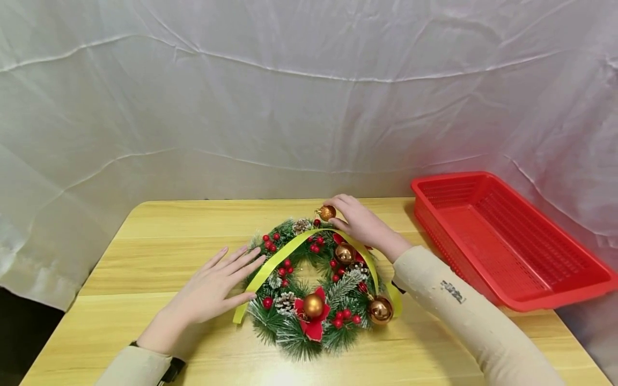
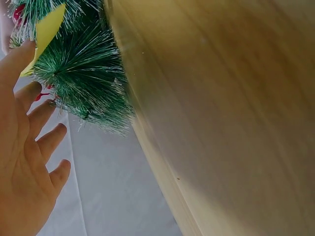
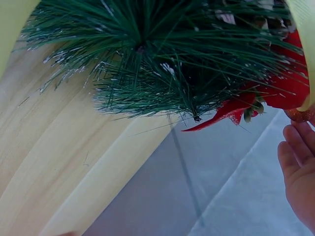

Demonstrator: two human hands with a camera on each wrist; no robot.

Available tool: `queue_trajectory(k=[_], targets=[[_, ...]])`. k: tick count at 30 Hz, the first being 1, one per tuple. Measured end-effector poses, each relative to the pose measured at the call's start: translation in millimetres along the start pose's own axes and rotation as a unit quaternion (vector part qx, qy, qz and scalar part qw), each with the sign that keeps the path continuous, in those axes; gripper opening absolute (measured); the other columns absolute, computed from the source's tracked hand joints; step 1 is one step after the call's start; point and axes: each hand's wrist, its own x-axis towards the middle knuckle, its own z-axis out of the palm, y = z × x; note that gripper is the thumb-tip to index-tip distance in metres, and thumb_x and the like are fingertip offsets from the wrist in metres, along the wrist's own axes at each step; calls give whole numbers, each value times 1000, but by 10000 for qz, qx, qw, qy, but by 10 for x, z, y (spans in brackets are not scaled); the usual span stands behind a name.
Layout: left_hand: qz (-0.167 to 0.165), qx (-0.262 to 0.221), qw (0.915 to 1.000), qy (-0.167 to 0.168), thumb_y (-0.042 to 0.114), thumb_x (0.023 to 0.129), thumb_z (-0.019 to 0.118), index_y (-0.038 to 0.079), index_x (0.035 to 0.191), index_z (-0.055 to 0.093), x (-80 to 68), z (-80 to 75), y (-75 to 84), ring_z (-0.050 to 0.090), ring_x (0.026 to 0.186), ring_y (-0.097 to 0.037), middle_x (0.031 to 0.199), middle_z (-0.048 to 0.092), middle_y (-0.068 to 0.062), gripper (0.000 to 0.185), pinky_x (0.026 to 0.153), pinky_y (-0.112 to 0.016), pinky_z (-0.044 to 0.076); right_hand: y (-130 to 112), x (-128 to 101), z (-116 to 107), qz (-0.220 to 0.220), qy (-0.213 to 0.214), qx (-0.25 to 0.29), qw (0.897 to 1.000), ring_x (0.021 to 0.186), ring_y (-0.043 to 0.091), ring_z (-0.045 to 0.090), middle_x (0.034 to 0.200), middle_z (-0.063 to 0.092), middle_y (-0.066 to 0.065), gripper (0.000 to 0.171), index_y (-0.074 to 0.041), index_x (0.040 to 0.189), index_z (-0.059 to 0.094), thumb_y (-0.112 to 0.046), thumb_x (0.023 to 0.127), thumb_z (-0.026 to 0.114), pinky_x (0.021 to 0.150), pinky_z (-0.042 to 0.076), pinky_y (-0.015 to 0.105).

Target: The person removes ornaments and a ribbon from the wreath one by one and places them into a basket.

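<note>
A green pine wreath (image 1: 316,289) with red berries, pine cones, a red flower and gold baubles lies on the wooden table (image 1: 159,236). A yellow-green ribbon (image 1: 282,254) arcs over it from the lower left to the right side. My left hand (image 1: 219,281) lies flat with straight fingers, its fingertips touching the ribbon and the wreath's left edge. My right hand (image 1: 357,220) is at the wreath's far top and pinches a small glittery gold bauble (image 1: 327,213). The left wrist view shows the left hand (image 2: 24,162) beside the wreath needles (image 2: 83,83). The right wrist view shows the right fingers (image 3: 298,172) below the bauble (image 3: 301,115).
A red plastic basket (image 1: 507,241) with nothing in it stands at the table's right edge, partly overhanging it. White cloth (image 1: 289,107) hangs behind and around the table. Bare wood lies to the left of the wreath and in front of it.
</note>
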Motion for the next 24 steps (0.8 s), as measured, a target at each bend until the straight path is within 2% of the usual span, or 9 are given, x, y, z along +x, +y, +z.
queue_trajectory(k=[7,24], targets=[[-75,28,9999,-113,59,94,44,27,154,20,4,-7,-1,10,145,-17,158,19,4,72,116,-47,5,21,-13,-46,120,10,125,9998,115,27,51,121,57,12,38,-2,128,55,-12,93,64,100,42,42],[-26,-3,10000,-48,59,95,43,25,153,22,6,16,-11,13,144,-20,157,23,1,71,116,-46,4,85,-198,-238,355,322,301,9984,116,29,51,122,57,15,38,0,127,55,-11,91,66,100,42,45]])
